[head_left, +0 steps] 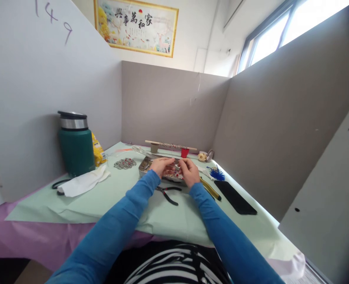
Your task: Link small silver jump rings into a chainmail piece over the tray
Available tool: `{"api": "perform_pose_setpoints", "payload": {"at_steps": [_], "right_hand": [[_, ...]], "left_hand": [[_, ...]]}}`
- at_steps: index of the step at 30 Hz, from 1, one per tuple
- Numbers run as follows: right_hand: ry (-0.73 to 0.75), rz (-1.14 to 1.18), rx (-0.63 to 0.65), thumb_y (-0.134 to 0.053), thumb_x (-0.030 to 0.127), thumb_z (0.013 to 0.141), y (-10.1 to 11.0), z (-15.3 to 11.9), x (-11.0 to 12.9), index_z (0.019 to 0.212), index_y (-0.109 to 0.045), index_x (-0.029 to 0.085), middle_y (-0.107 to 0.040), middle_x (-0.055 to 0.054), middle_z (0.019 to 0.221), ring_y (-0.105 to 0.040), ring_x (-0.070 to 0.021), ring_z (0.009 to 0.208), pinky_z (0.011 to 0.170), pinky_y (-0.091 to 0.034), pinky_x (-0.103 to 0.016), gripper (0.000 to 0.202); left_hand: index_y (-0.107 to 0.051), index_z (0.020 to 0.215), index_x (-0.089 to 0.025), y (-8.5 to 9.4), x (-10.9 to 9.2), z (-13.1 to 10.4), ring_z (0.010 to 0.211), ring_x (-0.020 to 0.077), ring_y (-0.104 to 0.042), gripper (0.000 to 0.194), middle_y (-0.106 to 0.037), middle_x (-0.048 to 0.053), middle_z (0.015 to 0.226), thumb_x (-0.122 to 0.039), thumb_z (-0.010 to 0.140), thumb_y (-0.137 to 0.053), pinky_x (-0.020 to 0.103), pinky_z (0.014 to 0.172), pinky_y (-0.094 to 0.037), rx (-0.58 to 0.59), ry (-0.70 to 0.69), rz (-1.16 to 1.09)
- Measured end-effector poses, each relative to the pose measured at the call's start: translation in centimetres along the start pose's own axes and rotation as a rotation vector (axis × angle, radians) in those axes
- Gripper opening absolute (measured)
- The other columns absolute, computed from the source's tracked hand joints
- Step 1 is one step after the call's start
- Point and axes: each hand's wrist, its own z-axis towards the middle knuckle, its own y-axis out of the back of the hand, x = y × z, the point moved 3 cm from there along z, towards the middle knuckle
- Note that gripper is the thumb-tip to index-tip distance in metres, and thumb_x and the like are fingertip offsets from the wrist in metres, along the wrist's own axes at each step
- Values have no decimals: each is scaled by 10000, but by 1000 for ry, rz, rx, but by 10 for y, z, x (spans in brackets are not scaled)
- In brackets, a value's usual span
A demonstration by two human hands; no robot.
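Note:
My left hand [163, 166] and my right hand [190, 172] face each other a short way apart, over a metal tin [142, 170] of small beads and parts. Thumb and fingers are pinched together on both hands; whatever is between them is too small to make out. Just below the tin lie pliers with black handles [170, 194]. Beside my right wrist is a yellow-handled tool [212, 190], its head hidden by my hand. A bundle of thin wires [142, 151] rests at the tin's back left.
Behind the tin, a stick strung with beads [171, 145] spans a brown cup [154, 148] and a red cup [185, 152]. Left are a beaded chain pile [125, 163], green flask [76, 152] and white cloth [84, 182]. Right are blue tassels [217, 174] and a black phone [236, 198].

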Motion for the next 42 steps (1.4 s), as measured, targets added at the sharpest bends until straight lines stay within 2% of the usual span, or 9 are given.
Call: {"api": "perform_pose_setpoints", "payload": {"at_steps": [4, 9, 14, 18, 23, 28, 33, 38, 42], "right_hand": [[-44, -50, 136, -416, 497, 827, -7, -2, -6, 717, -529, 208, -551, 16, 596, -459, -110, 446, 468, -382, -249, 329], [-14, -47, 155, -459, 475, 812, -10, -3, -7, 650, -478, 212, -493, 42, 525, -417, -97, 426, 444, -344, -232, 310], [-130, 178, 197, -512, 470, 782, -9, -1, -7, 661, -479, 202, -493, 49, 531, -385, -75, 389, 382, -270, -213, 296], [-223, 421, 216, -585, 447, 735, -12, -3, -2, 652, -485, 186, -480, 53, 512, -341, -51, 357, 348, -191, -195, 292], [-279, 632, 263, -633, 431, 695, -20, -8, 3, 658, -482, 183, -467, 62, 527, -330, -34, 342, 342, -214, -185, 293], [-202, 371, 165, -572, 487, 733, -19, -6, -2, 647, -495, 188, -500, 42, 514, -380, -62, 341, 312, -229, -198, 321], [-123, 166, -19, -587, 437, 720, -7, -3, -3, 765, -553, 194, -573, 26, 618, -445, -82, 408, 384, -359, -220, 250], [-63, 124, -1, -586, 402, 718, -4, 0, -3, 687, -547, 179, -543, 29, 580, -423, -78, 416, 409, -359, -222, 228], [-121, 163, 21, -582, 435, 713, -5, -1, -6, 702, -538, 185, -528, 34, 563, -433, -88, 433, 426, -368, -227, 254]], "left_hand": [[-598, 660, -108, 5, 2, 4, 387, 65, -446, 201, -473, -32, 465, -265, 643, -723, 186, 368, -347, -36, -45, 54], [-586, 615, -110, 3, 6, 6, 366, 59, -394, 242, -433, -41, 442, -308, 631, -724, 192, 342, -278, -16, -110, 135], [-635, 706, -83, -2, 2, 3, 383, 61, -427, 250, -528, -4, 528, -315, 646, -708, 203, 364, -301, 54, -113, 92], [-635, 660, -77, -2, -3, 1, 399, 46, -421, 237, -519, -6, 507, -284, 609, -738, 190, 392, -305, 155, -172, 66], [-650, 729, -74, 0, -4, 2, 420, 43, -435, 275, -539, 0, 518, -314, 624, -733, 183, 427, -339, 242, -200, 69], [-614, 751, -97, 2, -4, 2, 414, 71, -476, 256, -541, -12, 494, -283, 623, -734, 188, 405, -368, 117, -209, 173], [-530, 718, -115, 0, -3, 0, 450, 107, -572, 199, -627, 27, 628, -226, 683, -691, 228, 439, -464, 46, -153, 208], [-528, 748, -101, -2, 0, -1, 586, 165, -654, 153, -645, 65, 646, -169, 725, -663, 269, 546, -532, 95, -94, 187], [-550, 742, -90, -2, 0, -1, 569, 165, -653, 161, -650, 75, 621, -171, 711, -686, 266, 553, -538, 121, -81, 185]]}}
